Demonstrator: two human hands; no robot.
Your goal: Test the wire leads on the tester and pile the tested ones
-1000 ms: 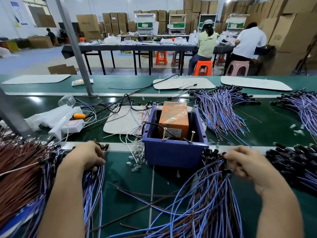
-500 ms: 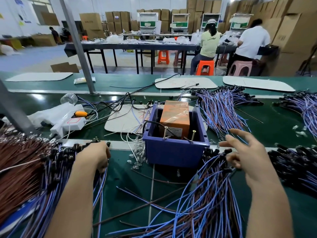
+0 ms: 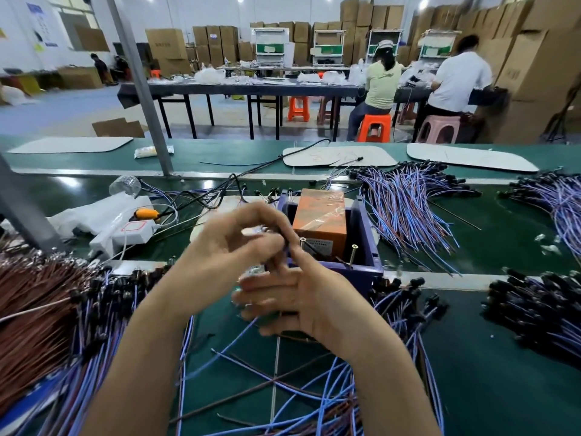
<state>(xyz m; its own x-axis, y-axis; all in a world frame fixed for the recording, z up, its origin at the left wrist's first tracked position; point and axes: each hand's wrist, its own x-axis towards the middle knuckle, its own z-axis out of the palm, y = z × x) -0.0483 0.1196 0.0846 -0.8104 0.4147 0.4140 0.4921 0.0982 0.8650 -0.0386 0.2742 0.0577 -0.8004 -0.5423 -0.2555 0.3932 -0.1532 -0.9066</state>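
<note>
My left hand [image 3: 232, 256] and my right hand [image 3: 305, 297] meet in front of the tester. Together they hold one wire lead [image 3: 232, 341]. The left fingers pinch its black end, and its blue and brown wires trail down from under the right hand. The tester is an orange box [image 3: 320, 221] in a purple bin [image 3: 366, 247], with two screws standing up at its front. A pile of brown and blue leads [image 3: 47, 309] lies at the left. A loose pile of leads [image 3: 314, 404] lies under my right forearm.
More leads with black ends lie in heaps at the right [image 3: 534, 309], behind the bin [image 3: 408, 199] and at the far right [image 3: 559, 196]. A white power strip [image 3: 132, 231] and cables sit at the left, by a slanted metal post [image 3: 141, 89]. People work at tables beyond.
My left hand left the left pile and my right hand left the lower pile. Both came together at the middle in front of the bin, now holding one lead.
</note>
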